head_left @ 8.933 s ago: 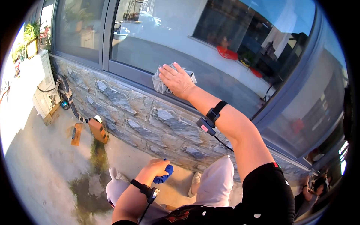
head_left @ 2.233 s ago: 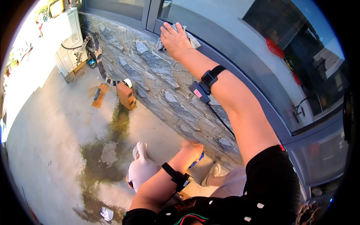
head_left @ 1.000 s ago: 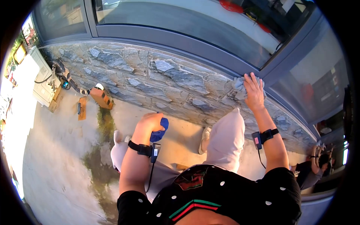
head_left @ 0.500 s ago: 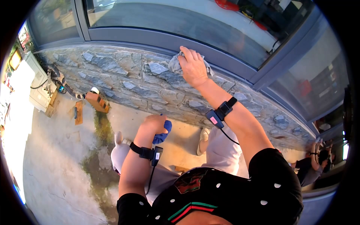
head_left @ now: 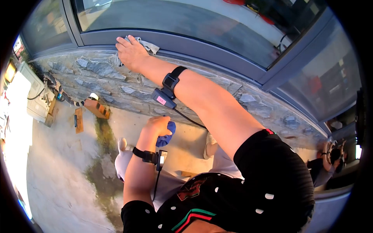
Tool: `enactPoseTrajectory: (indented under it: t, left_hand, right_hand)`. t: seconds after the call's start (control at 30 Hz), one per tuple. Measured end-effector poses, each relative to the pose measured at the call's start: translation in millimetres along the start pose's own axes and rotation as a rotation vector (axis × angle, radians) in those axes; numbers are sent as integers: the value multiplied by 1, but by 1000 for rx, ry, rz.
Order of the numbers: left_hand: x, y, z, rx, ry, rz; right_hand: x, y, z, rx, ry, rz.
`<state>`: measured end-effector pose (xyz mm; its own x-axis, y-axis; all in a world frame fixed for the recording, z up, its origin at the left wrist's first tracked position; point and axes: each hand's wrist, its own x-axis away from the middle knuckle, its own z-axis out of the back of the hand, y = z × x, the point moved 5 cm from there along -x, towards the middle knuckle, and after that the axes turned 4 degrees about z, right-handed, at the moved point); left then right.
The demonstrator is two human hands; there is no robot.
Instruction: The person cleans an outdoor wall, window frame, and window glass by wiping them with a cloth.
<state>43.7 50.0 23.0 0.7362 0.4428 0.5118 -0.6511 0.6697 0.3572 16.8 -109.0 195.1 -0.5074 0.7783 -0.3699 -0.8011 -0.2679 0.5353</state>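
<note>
My right hand [head_left: 133, 55] reaches across to the left and presses a grey cloth [head_left: 148, 46] against the ledge below the window frame [head_left: 175, 43]. The cloth sticks out on both sides of my fingers, and part of it hangs over the top of the stone wall [head_left: 128, 90]. Lower down, my left hand [head_left: 157, 125] is closed around a bunched blue cloth [head_left: 166, 135] above my knees, away from the wall. Its fingertips are partly hidden.
A brick [head_left: 96, 109] and a small wooden piece [head_left: 79, 121] lie on the concrete floor [head_left: 58, 163] at the left, near a pale cabinet-like box [head_left: 35, 91]. Another person [head_left: 325, 167] shows at the far right. Large window glass [head_left: 163, 17] runs above the ledge.
My right hand has slid left along the ledge with the grey cloth. My left hand has barely moved and still holds the blue cloth.
</note>
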Motion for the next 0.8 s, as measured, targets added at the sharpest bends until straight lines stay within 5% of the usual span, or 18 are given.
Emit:
enactPoseTrajectory:
  t: [0.3,0.6,0.8]
  left_hand:
    - [-8,-17,-17,35,41,-19]
    - [34,-32,-39,2,14,117]
    - [47,-37,-51,41,5,87]
  right_hand:
    - [195,72,42,-22,-29,-29]
    - [404,122,109,69,18,-546]
    - [425,129,114,107,184,-737]
